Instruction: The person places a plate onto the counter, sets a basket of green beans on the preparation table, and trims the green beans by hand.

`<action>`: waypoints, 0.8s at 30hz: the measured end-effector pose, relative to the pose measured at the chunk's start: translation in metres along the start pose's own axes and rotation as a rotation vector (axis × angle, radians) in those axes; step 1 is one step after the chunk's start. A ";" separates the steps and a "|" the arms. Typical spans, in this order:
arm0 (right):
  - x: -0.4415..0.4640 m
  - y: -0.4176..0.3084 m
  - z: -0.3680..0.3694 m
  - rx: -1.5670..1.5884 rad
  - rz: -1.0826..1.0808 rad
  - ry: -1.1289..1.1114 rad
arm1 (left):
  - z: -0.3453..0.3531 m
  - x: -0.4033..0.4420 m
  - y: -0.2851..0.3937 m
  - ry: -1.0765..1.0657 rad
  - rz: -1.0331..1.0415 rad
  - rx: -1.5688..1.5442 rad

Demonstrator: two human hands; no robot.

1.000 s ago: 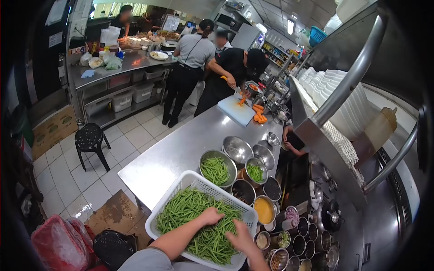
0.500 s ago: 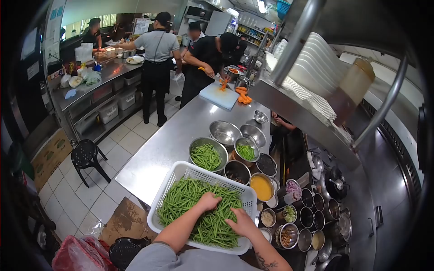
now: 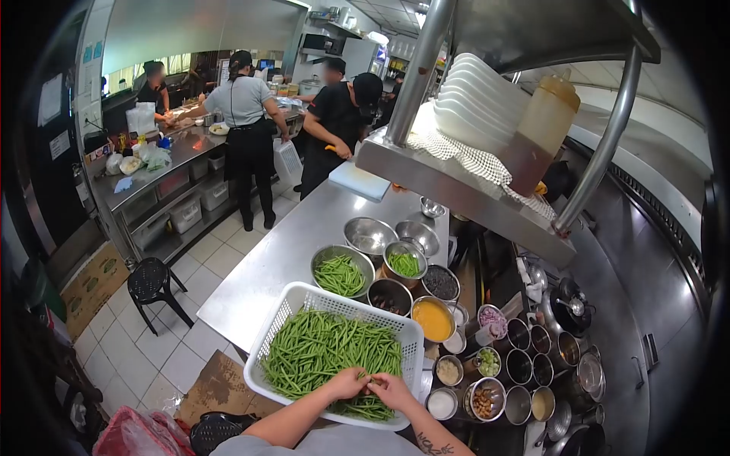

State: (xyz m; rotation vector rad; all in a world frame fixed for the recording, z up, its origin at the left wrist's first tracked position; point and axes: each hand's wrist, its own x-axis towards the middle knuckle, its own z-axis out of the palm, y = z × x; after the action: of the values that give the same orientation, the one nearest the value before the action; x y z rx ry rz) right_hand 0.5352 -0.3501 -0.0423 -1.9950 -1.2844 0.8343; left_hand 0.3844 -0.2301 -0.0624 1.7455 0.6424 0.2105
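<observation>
A white perforated plastic basket (image 3: 257, 374) full of green beans (image 3: 323, 346) sits in front of me at the table's near end. Over its near side my left hand (image 3: 348, 384) and my right hand (image 3: 391, 391) meet, fingertips pinched together. Between them they seem to hold a green bean, mostly covered by the fingers. Just beyond the basket, a steel bowl (image 3: 366, 283) holds more green beans. A smaller steel bowl (image 3: 422, 273) beside it contains cut green pieces.
Pots of yellow liquid (image 3: 433, 319), chopped purple onion (image 3: 493, 319) and other ingredients crowd the right. A steel shelf (image 3: 456, 194) with white dishes overhangs the table. Farther off, a person in black (image 3: 334, 125) holds an orange-handled knife by a cutting board (image 3: 360, 182). A black stool (image 3: 152, 285) stands left.
My hands, apart among the beans before, have come together near the basket's near side, fingertips meeting. The view has shifted, and the shelf now covers more of the far table.
</observation>
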 end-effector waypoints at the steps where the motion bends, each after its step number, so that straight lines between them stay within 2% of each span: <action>1: 0.000 0.004 0.002 0.035 0.016 -0.006 | -0.001 0.002 -0.002 -0.030 -0.026 -0.030; 3: -0.002 0.011 0.003 0.049 0.061 -0.017 | -0.005 0.001 -0.002 -0.103 -0.085 -0.066; 6: -0.005 0.015 0.008 0.012 -0.048 0.124 | -0.007 -0.001 0.007 -0.107 -0.119 -0.057; 7: -0.005 0.013 0.005 -0.030 0.044 0.042 | -0.007 -0.002 0.005 -0.100 -0.065 -0.104; 10: -0.022 -0.016 -0.007 -0.046 0.119 -0.073 | -0.001 0.000 -0.005 0.025 0.055 -0.026; 15: -0.040 -0.020 0.000 0.243 0.140 -0.082 | -0.016 -0.015 0.028 -0.099 0.007 -0.591; 18: -0.042 -0.023 0.001 0.383 0.173 -0.099 | -0.021 -0.022 0.036 -0.040 0.092 -0.806; 22: -0.044 -0.017 0.005 0.564 0.201 -0.011 | -0.012 -0.015 0.017 0.051 0.095 -0.903; 24: -0.046 -0.010 0.007 0.580 0.149 0.049 | -0.012 -0.014 0.019 0.015 0.044 -1.005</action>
State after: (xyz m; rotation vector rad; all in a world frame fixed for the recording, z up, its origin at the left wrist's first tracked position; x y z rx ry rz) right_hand 0.5092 -0.3883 -0.0304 -1.6359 -0.7524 1.0763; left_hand 0.3731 -0.2299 -0.0385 0.7869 0.3895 0.4809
